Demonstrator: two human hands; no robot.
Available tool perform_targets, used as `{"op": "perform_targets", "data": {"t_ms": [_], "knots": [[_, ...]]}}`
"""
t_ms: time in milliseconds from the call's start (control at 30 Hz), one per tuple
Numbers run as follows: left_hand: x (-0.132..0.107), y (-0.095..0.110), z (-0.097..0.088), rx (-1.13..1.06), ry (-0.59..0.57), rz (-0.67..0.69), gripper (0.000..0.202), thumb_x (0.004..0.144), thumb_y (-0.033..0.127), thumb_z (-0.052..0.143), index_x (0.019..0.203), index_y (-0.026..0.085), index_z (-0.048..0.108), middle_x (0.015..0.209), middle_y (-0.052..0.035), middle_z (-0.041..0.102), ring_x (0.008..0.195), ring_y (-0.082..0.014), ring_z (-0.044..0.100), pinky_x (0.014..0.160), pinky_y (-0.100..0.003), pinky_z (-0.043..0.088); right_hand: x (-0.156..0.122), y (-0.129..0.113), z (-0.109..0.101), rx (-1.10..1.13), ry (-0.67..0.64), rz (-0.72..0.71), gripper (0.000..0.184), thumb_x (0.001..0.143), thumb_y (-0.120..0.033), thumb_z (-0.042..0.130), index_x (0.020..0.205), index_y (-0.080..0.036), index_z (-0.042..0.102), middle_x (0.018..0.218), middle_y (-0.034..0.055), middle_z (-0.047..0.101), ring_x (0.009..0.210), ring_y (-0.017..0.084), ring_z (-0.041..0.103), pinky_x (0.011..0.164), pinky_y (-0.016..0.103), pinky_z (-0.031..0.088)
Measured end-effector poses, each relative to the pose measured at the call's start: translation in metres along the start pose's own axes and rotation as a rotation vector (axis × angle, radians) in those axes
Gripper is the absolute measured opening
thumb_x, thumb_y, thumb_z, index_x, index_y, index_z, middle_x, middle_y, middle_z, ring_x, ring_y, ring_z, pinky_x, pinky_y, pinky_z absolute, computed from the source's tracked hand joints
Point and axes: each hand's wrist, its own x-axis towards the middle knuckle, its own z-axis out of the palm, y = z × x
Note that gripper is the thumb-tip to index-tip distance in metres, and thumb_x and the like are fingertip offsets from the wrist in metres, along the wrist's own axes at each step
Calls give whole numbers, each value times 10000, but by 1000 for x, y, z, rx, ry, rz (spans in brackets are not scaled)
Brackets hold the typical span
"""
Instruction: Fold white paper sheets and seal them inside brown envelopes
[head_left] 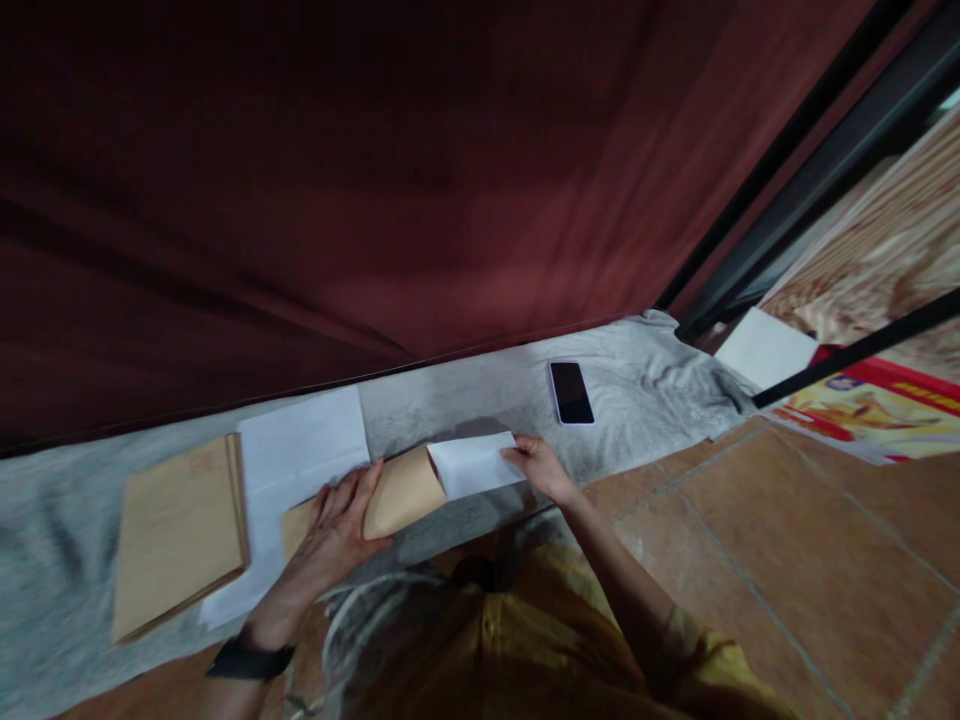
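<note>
My left hand (pixel 337 525) is closed around a tan paper envelope (pixel 405 490), its fingers over the top near the middle. A folded white sheet of paper (pixel 476 465) is partly inside the envelope's opening, with its other end sticking out to the right. That free end is pinched between the thumb and fingers of my right hand (pixel 538 466). Left of my hands lie white paper sheets (pixel 300 430), flat on the grey cloth (pixel 465 400). Partly over them rests a stack of tan envelopes (pixel 180 540).
A phone (pixel 571 393) with a dark screen lies on the cloth, right of my hands. A dark red curtain (pixel 450 230) hangs behind. At the right stand a black metal frame (pixel 787 190), a white sheet (pixel 765 348) and a red-and-yellow printed packet (pixel 877 405) above brown floor tiles (pixel 750 540).
</note>
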Motion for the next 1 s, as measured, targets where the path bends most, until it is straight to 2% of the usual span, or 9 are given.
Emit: {"op": "perform_targets", "data": {"t_ms": [233,433,533,633,700,767,867,933,1000], "knots": [[-1,1,-1,52,16,43,1081,746,383,691,1630,281,78,1503,-148,455,1408,-377,432,1201,-596,239,6,-10,-5,-104,-84,41,202,739,-364,621,653,-186,661,563,-36,547,536,114,446,513,233,309],[4,10,-4,59,-12,40,1107,721,380,719,1626,297,86,1530,-158,424,1418,-389,421,1205,-614,209,4,-9,21,15,-50,18,241,743,-419,645,659,-198,690,544,-42,552,510,117,443,499,234,314],[7,12,-4,40,-18,40,1130,700,379,735,1624,299,89,1533,-157,421,1424,-397,410,1207,-619,198,1,-8,37,12,-77,17,297,800,-463,627,641,-216,672,542,-44,527,533,124,431,522,248,331],[8,12,-3,27,-19,55,1140,693,367,739,1624,292,87,1520,-154,428,1435,-392,393,1215,-610,185,-3,-9,52,-30,-96,-25,348,870,-457,593,608,-230,630,572,-37,512,581,135,446,588,269,388],[9,13,-2,17,-25,62,1137,690,355,738,1624,284,94,1509,-152,440,1441,-388,386,1221,-604,173,-5,-11,61,-54,-79,-73,346,892,-407,595,594,-232,618,641,-20,550,669,154,513,698,294,452],[9,14,-2,6,-28,64,1133,684,353,740,1622,281,111,1506,-152,447,1439,-390,388,1224,-607,161,-6,-13,69,-43,-41,-118,308,894,-354,613,614,-230,642,779,8,626,836,184,586,864,328,478],[9,15,-2,-12,-24,67,1138,681,356,747,1622,282,112,1515,-158,438,1434,-392,394,1223,-613,159,-6,-15,76,14,-17,-132,223,891,-329,640,706,-227,710,1008,35,689,1058,213,606,1033,367,440],[9,17,-3,-23,-24,73,1149,682,360,753,1623,276,99,1516,-164,433,1437,-396,389,1220,-617,171,-5,-16,78,79,-27,-93,181,875,-340,671,754,-224,740,1055,38,705,1067,217,618,1035,379,448],[10,20,-5,-26,-24,80,1159,684,364,758,1623,270,87,1510,-169,433,1441,-398,381,1217,-624,179,-5,-17,80,164,-1,-26,182,850,-376,707,770,-219,753,989,40,727,971,216,642,947,379,496]]}}
